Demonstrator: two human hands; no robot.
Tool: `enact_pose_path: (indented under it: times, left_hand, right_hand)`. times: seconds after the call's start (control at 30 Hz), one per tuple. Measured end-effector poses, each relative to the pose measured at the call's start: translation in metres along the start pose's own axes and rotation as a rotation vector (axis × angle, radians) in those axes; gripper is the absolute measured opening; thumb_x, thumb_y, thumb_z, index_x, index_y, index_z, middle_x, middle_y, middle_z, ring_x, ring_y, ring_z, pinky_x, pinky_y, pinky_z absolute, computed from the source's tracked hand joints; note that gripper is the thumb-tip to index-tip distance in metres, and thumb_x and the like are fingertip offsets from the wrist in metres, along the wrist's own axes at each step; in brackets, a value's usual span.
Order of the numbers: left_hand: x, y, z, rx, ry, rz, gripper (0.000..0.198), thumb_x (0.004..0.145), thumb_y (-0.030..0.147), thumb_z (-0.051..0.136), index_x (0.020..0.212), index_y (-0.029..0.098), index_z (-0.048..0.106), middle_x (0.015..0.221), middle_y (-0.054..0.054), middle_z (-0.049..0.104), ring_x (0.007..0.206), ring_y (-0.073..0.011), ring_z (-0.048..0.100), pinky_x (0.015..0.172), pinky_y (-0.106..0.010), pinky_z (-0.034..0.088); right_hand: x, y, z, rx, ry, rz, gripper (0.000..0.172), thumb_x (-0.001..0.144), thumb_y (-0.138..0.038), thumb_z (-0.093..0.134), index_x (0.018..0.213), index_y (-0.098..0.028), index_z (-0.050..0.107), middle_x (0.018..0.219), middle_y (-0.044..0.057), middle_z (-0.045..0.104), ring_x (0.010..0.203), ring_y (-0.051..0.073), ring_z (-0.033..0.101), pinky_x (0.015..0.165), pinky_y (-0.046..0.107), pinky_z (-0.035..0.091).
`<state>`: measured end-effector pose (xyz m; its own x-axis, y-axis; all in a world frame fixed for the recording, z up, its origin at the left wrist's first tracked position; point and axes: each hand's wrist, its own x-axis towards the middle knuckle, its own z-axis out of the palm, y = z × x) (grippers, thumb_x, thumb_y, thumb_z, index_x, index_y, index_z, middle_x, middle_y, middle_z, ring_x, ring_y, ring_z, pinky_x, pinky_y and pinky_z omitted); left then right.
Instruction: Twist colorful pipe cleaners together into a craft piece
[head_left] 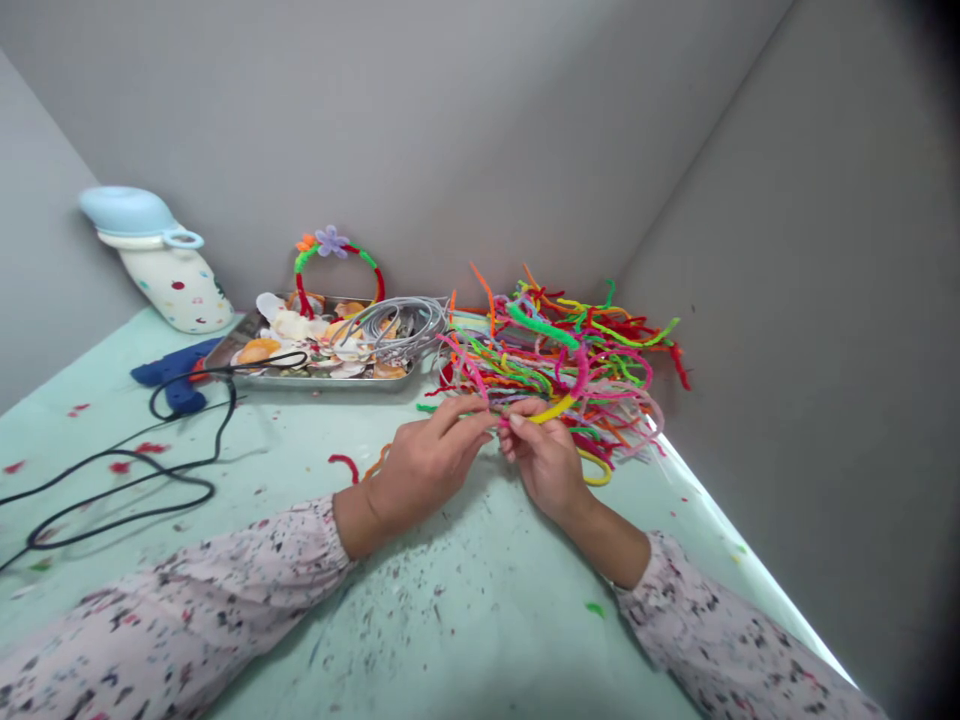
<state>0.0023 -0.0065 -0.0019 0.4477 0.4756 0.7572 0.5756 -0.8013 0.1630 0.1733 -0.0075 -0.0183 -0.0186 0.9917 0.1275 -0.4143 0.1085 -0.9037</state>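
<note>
My left hand (427,462) and my right hand (544,455) meet at the near edge of a big tangled pile of coloured pipe cleaners (559,355) on the pale green table (465,610). Both hands pinch pipe cleaners: the left fingertips close on a pink strand, the right fingers hold a yellow pipe cleaner (555,408) together with a pink one. A short red piece (345,464) lies just left of my left wrist. A yellow loop (596,470) lies by my right hand.
A metal tray (315,381) of seashells holds a coil of grey wire (394,320) and a pipe-cleaner arch with a purple flower (334,250). A blue glue gun (176,372) with black cord (150,470) lies left. A spotted white jug (161,262) leans at back left. Grey walls enclose the corner.
</note>
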Motion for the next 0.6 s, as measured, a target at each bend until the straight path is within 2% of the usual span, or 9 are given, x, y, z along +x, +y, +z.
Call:
enact_pose_path:
  times: [0.1, 0.3, 0.6]
  left_hand:
    - [0.0007, 0.0034, -0.0026, -0.085, 0.026, 0.018, 0.020, 0.089, 0.019, 0.057, 0.109, 0.019, 0.058, 0.106, -0.007, 0.064, 0.096, -0.0159, 0.062, 0.080, -0.027, 0.053]
    - [0.0029, 0.0002, -0.0004, -0.232, 0.026, -0.262, 0.012, 0.088, 0.025, 0.059, 0.098, 0.018, 0.057, 0.088, -0.003, 0.058, 0.065, -0.0097, 0.053, 0.061, -0.023, 0.047]
    - [0.0029, 0.0004, 0.0019, -0.322, 0.032, -0.340, 0.018, 0.084, 0.029, 0.064, 0.093, 0.018, 0.054, 0.081, 0.001, 0.055, 0.063, -0.0093, 0.050, 0.061, -0.024, 0.043]
  right_hand:
    - [0.0039, -0.0028, -0.0001, 0.081, 0.058, 0.001, 0.008, 0.077, -0.025, 0.066, 0.078, -0.019, 0.061, 0.060, -0.003, 0.059, 0.051, 0.008, 0.052, 0.045, 0.017, 0.040]
    - [0.0024, -0.0066, 0.0014, 0.132, 0.012, 0.112, 0.010, 0.074, -0.025, 0.068, 0.079, -0.019, 0.061, 0.059, -0.003, 0.060, 0.049, 0.008, 0.052, 0.042, 0.016, 0.038]
    - [0.0004, -0.0101, 0.0027, 0.168, -0.063, 0.177, 0.010, 0.074, -0.025, 0.068, 0.077, -0.019, 0.061, 0.059, -0.002, 0.061, 0.048, 0.008, 0.052, 0.042, 0.016, 0.038]
